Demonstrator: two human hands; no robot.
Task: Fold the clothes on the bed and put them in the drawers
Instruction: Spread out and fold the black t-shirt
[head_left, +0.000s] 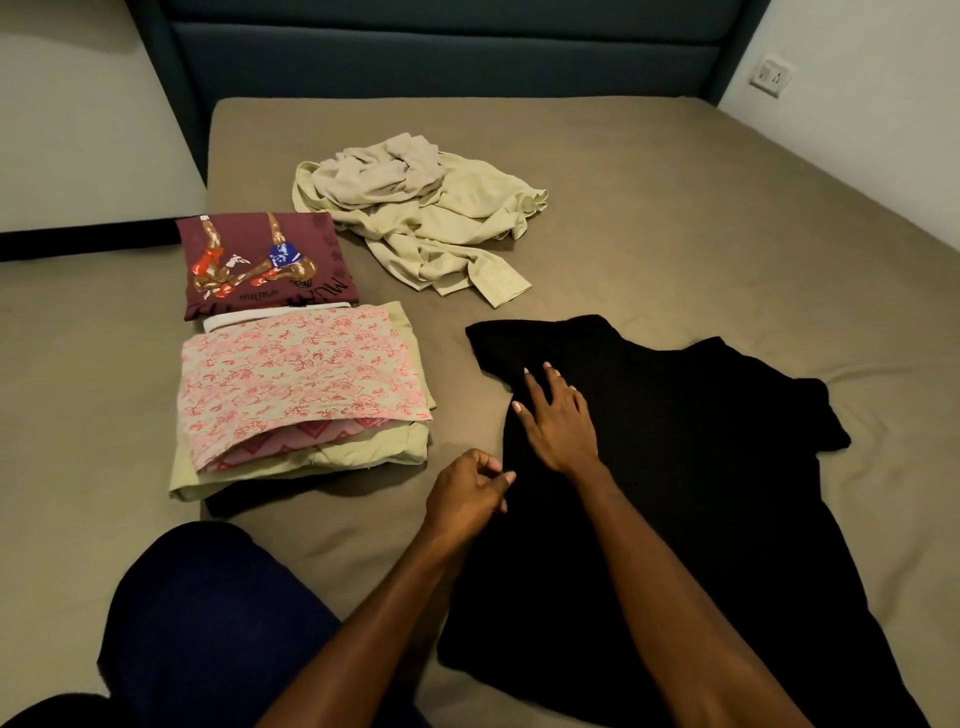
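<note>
Nearest, the black T-shirt (675, 493) lies spread on the bed (675, 234), not yet folded: this is the smoothing step before the first fold. The left hand (467, 493) sits at the shirt's left edge with fingers curled; its grip seems to pinch the hem, though black cloth against shadow makes that hard to confirm. The right hand (556, 415) lies flat on the shirt just below the left sleeve, fingers straight and spread, pressing and holding nothing. The next move probably calls for lifting that left side and folding it across. Beyond, to the left, folded pieces are stacked: a floral cloth (301, 374), then a maroon printed shirt (260, 260). Farthest, a crumpled pale green garment (426, 218) waits unfolded.
</note>
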